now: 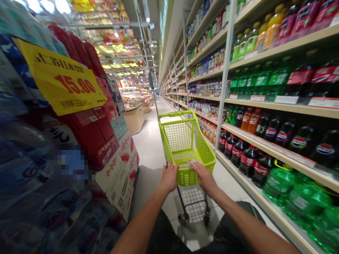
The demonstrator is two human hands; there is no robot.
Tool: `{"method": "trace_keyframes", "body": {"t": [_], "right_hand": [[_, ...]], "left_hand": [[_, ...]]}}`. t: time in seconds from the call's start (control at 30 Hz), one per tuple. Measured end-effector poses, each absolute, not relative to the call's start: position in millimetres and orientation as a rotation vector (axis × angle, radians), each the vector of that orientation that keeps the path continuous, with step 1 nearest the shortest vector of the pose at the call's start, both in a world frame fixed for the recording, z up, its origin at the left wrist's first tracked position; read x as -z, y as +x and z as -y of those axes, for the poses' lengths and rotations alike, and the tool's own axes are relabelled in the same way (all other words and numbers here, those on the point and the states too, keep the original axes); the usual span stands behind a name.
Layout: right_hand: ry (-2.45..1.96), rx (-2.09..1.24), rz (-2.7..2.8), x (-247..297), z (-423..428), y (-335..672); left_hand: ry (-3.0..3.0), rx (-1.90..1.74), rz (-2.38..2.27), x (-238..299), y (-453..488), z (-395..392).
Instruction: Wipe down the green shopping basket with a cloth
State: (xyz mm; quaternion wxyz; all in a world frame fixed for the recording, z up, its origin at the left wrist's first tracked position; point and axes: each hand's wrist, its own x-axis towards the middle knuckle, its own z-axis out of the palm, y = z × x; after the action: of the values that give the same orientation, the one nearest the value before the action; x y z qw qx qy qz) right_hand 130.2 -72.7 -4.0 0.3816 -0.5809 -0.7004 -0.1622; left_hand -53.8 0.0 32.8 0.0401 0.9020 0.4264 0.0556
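A lime-green shopping cart [213, 158] stands in front of me, with a plastic lattice basket on a dark wheeled frame. My left hand [170, 177] is closed over the left corner of its near rim. My right hand [204, 177] rests on the near rim further right, its fingers bent over the edge. Something pale and translucent shows at the right fingertips; I cannot make out what it is. Through the basket, its latticed floor is visible. Below hangs a lower wire rack [192, 204] between the wheels.
Stacked drink cartons [116, 176] and wrapped bottles line the left, under a yellow price sign [63, 79]. On the right run long shelves [270, 102] of soda bottles. A tiled aisle [152, 144] leads ahead past wooden display stands [133, 120].
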Motion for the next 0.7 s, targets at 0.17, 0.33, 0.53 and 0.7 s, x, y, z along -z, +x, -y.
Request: {"method": "trace_keyframes", "body": {"t": [0.17, 0.33, 0.53, 0.7], "right_hand": [[-1.503, 0.428, 1.94, 0.9, 44.9, 71.4], [-1.574, 0.535, 1.936, 11.3, 54.3, 131.2], [-1.773, 0.69, 1.541, 21.6, 84.8, 184.8], [-1.51, 0.646, 1.822, 22.7, 68.9, 135.4]], "left_hand": [[2.765, -0.147, -1.308, -33.8, -56.1, -4.3], [2.744, -0.174, -1.331, -35.5, -59.1, -4.3], [2.722, -0.217, -1.328, -36.1, -57.7, -1.6], [2.716, -0.194, -1.322, -36.2, -61.4, -3.4]]}}
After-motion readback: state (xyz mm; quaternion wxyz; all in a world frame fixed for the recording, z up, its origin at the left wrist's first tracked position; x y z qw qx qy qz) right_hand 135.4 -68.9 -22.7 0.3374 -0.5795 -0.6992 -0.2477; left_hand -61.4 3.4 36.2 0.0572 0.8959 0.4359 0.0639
